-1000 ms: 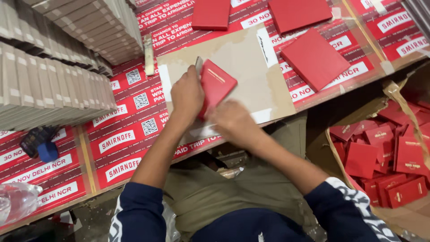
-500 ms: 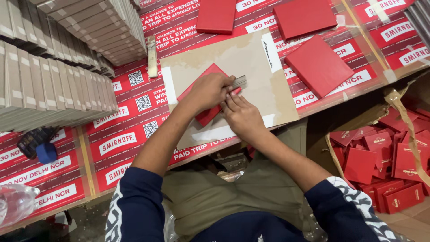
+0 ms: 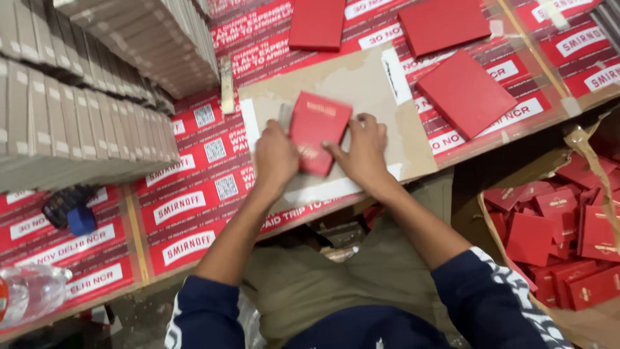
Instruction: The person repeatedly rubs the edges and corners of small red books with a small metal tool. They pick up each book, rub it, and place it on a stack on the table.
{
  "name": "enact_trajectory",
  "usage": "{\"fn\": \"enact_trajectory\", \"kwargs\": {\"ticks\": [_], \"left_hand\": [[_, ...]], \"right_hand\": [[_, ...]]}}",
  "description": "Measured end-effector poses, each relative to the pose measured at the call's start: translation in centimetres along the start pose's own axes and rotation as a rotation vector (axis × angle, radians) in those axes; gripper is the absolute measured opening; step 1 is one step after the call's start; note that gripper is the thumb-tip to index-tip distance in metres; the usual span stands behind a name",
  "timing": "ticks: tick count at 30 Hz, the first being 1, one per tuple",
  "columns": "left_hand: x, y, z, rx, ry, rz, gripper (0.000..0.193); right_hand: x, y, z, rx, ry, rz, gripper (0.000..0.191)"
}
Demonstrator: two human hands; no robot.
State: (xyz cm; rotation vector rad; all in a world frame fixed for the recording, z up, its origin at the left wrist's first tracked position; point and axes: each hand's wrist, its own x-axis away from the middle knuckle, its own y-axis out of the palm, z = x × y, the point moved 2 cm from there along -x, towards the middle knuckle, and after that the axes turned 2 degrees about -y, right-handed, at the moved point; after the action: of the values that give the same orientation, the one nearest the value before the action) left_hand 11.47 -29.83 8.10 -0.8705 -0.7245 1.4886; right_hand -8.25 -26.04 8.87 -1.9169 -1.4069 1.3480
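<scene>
Head view, looking down: a small red rectangular card cover with gold print (image 3: 318, 132) is gripped at its two sides by both hands over a worn brown cardboard sheet (image 3: 361, 87) near the front edge of the worktop (image 3: 194, 207). The left hand (image 3: 274, 157) clasps the cover's left edge, fingers curled round it; the right hand (image 3: 363, 150) pinches the right edge, thumb on the face. The cover is tilted slightly, its upper corner leaning right, and its gold mark near the lower edge is partly hidden by the right thumb. A thin grey strip (image 3: 285, 116) shows just left of the cover above the left hand; what it is cannot be told.

Three flat red rectangular boards (image 3: 466, 94) lie farther back on the worktop, which is covered in red-and-white printed sheets. Stacks of grey-brown flat card pieces (image 3: 84, 129) crowd the left side, close to the cardboard sheet. A dark blue and black object (image 3: 71, 210) lies below those stacks, and a clear plastic bottle (image 3: 32, 291) sits at the lower left edge. An open brown carton of red covers (image 3: 555, 239) stands at the person's right, below worktop level.
</scene>
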Motion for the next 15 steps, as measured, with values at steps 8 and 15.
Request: {"fn": "enact_trajectory", "kwargs": {"ticks": [8,15], "left_hand": [[2.0,0.7,4.8,0.364,0.217,0.22,0.009],[3.1,-2.7,2.9,0.728,-0.214,0.143,0.018]], "right_hand": [[-2.3,0.2,2.0,-1.063,0.462,-0.097,0.057],[-2.3,-4.8,7.9,-0.28,-0.277,0.015,0.031]]}}
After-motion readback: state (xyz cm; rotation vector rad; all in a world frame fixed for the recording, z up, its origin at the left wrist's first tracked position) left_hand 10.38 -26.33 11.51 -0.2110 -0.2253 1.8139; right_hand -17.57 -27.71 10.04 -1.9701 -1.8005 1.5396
